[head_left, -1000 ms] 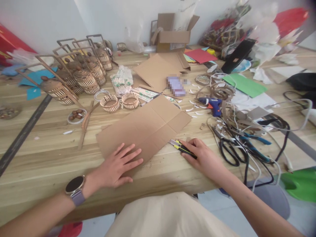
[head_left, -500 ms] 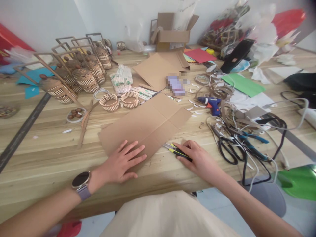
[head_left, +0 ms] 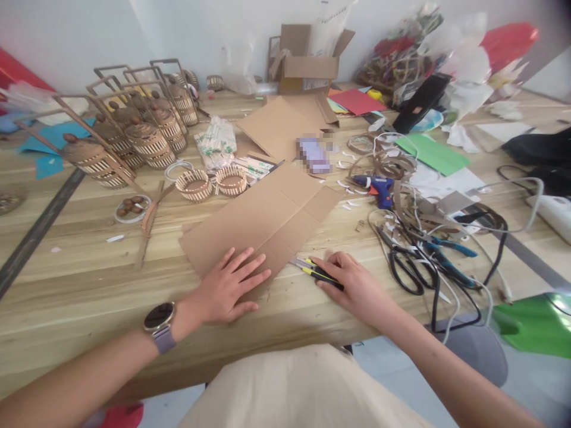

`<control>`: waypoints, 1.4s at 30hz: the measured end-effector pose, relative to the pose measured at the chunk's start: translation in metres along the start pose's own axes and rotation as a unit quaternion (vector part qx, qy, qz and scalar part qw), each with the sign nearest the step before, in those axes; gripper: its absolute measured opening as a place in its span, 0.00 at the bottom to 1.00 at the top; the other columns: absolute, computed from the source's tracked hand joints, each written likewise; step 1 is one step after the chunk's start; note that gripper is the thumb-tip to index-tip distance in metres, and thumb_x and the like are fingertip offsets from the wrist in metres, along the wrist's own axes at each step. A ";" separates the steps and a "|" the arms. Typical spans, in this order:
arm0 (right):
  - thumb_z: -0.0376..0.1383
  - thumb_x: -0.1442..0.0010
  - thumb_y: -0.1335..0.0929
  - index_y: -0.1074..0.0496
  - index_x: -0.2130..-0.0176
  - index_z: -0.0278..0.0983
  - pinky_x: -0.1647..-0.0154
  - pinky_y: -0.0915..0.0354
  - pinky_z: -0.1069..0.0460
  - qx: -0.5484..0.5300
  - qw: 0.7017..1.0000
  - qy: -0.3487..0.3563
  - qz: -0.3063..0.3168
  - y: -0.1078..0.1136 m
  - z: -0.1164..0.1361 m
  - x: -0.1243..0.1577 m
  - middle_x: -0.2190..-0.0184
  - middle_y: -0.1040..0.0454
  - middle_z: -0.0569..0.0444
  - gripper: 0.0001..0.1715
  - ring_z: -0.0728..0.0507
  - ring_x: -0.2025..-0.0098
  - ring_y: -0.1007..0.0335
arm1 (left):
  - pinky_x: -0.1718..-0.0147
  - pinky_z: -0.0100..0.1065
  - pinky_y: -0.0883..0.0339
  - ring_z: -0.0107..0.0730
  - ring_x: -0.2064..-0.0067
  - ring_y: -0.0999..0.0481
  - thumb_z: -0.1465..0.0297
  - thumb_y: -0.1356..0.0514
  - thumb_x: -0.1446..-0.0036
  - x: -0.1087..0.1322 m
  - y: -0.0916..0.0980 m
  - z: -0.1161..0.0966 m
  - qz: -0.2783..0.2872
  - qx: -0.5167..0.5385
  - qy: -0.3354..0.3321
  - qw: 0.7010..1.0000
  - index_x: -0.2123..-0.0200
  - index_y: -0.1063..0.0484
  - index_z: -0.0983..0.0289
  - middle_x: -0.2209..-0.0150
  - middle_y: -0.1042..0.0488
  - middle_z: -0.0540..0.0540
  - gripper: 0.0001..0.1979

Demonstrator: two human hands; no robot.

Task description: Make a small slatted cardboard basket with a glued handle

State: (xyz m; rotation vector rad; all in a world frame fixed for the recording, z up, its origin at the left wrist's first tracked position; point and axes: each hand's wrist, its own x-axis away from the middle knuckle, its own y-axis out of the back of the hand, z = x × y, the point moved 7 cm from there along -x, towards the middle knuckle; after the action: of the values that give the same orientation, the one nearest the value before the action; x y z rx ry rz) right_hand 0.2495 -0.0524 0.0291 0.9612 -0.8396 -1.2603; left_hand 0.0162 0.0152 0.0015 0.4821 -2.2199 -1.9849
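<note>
The left hand (head_left: 232, 285) lies open, palm down with fingers spread, on the near edge of a cardboard sheet (head_left: 263, 214); the right hand (head_left: 350, 282) is closed around a black-and-yellow utility knife (head_left: 322, 275). The wood-grained desk (head_left: 80, 255) carries the arrangement. On it, directly before the person, the sheet lies flat and aslant, creased across its right part. The step in hand is judged to be steadying the sheet for a cut; the next move would call for firm left-hand pressure, fingers clear of the blade (head_left: 297, 262). Farther back, an open carton (head_left: 307, 67) bears a pale label, a plastic bag (head_left: 329, 30) in it dark print, and a clear packet (head_left: 214, 145) green print; none is legible. Smallest, the blade points toward the sheet's near edge; contact cannot be confirmed.
</note>
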 end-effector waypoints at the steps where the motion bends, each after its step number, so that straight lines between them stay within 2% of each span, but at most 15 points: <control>1: 0.38 0.36 0.35 0.30 0.40 0.37 0.53 0.30 0.41 0.000 1.000 0.000 0.001 -0.001 0.002 0.000 0.59 0.30 0.44 0.25 0.36 0.55 0.30 | 0.34 0.56 0.64 0.51 0.29 0.53 0.48 0.54 0.34 0.000 0.000 0.000 0.000 0.000 0.000 1.000 0.29 0.54 0.51 0.29 0.47 0.55 0.34; 5: 0.38 0.35 0.35 0.30 0.40 0.40 0.53 0.29 0.41 -0.006 1.000 0.004 -0.001 -0.004 0.008 0.004 0.59 0.30 0.45 0.25 0.37 0.55 0.30 | 0.34 0.55 0.64 0.51 0.29 0.52 0.48 0.54 0.34 -0.001 0.001 0.000 -0.005 0.001 -0.002 1.000 0.29 0.54 0.51 0.30 0.47 0.55 0.34; 13: 0.36 0.36 0.35 0.30 0.40 0.34 0.52 0.30 0.41 -0.003 1.000 -0.015 0.022 -0.008 0.019 0.004 0.59 0.30 0.43 0.26 0.36 0.55 0.31 | 0.34 0.54 0.67 0.51 0.30 0.52 0.48 0.54 0.33 0.000 0.002 -0.002 -0.021 -0.013 -0.018 1.000 0.29 0.56 0.53 0.30 0.45 0.56 0.35; 25: 0.35 0.36 0.34 0.31 0.40 0.34 0.53 0.29 0.41 0.007 1.000 -0.009 0.021 -0.012 0.028 0.005 0.59 0.31 0.44 0.26 0.37 0.56 0.31 | 0.34 0.52 0.67 0.51 0.30 0.53 0.49 0.56 0.33 -0.001 0.005 -0.003 -0.038 -0.031 -0.029 0.998 0.30 0.51 0.57 0.31 0.44 0.57 0.34; 32: 0.34 0.36 0.34 0.32 0.39 0.34 0.53 0.29 0.41 -0.008 0.999 0.008 0.031 -0.019 0.039 0.016 0.58 0.31 0.43 0.27 0.37 0.55 0.32 | 0.34 0.54 0.67 0.52 0.30 0.52 0.48 0.55 0.33 -0.001 0.004 -0.005 -0.013 -0.024 -0.022 0.999 0.29 0.52 0.57 0.30 0.46 0.57 0.35; 35: 0.33 0.37 0.34 0.32 0.39 0.35 0.53 0.29 0.41 -0.009 0.999 0.010 0.040 -0.021 0.044 0.016 0.59 0.31 0.44 0.26 0.37 0.56 0.31 | 0.34 0.56 0.66 0.54 0.29 0.54 0.46 0.55 0.34 -0.002 0.004 0.000 0.021 0.002 -0.011 1.000 0.28 0.57 0.61 0.29 0.48 0.59 0.39; 37: 0.33 0.37 0.34 0.31 0.40 0.35 0.53 0.29 0.41 -0.009 0.999 0.013 0.043 -0.022 0.047 0.012 0.59 0.31 0.44 0.26 0.37 0.56 0.31 | 0.34 0.56 0.64 0.54 0.29 0.55 0.43 0.53 0.37 -0.004 0.005 0.007 0.074 0.031 -0.012 0.997 0.28 0.57 0.62 0.29 0.50 0.60 0.43; 39: 0.33 0.37 0.34 0.31 0.40 0.35 0.53 0.29 0.40 -0.011 0.999 0.014 0.044 -0.022 0.049 0.008 0.58 0.31 0.44 0.26 0.37 0.56 0.31 | 0.33 0.52 0.60 0.53 0.28 0.55 0.41 0.48 0.42 -0.007 0.007 0.016 0.146 0.064 -0.025 0.987 0.29 0.55 0.59 0.28 0.52 0.58 0.46; 42: 0.33 0.37 0.34 0.31 0.40 0.35 0.53 0.29 0.40 -0.012 0.999 0.014 0.043 -0.023 0.049 0.004 0.59 0.31 0.44 0.26 0.37 0.56 0.31 | 0.32 0.49 0.59 0.50 0.27 0.58 0.44 0.35 0.51 -0.011 0.015 0.026 0.232 0.093 -0.048 0.967 0.29 0.55 0.54 0.28 0.54 0.56 0.53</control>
State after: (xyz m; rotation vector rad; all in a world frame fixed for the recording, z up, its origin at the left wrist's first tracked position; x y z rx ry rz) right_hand 0.1968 -0.0635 0.0263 0.9119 -0.8333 -1.1793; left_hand 0.0162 0.0450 0.0140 -0.1201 -2.3148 -1.5966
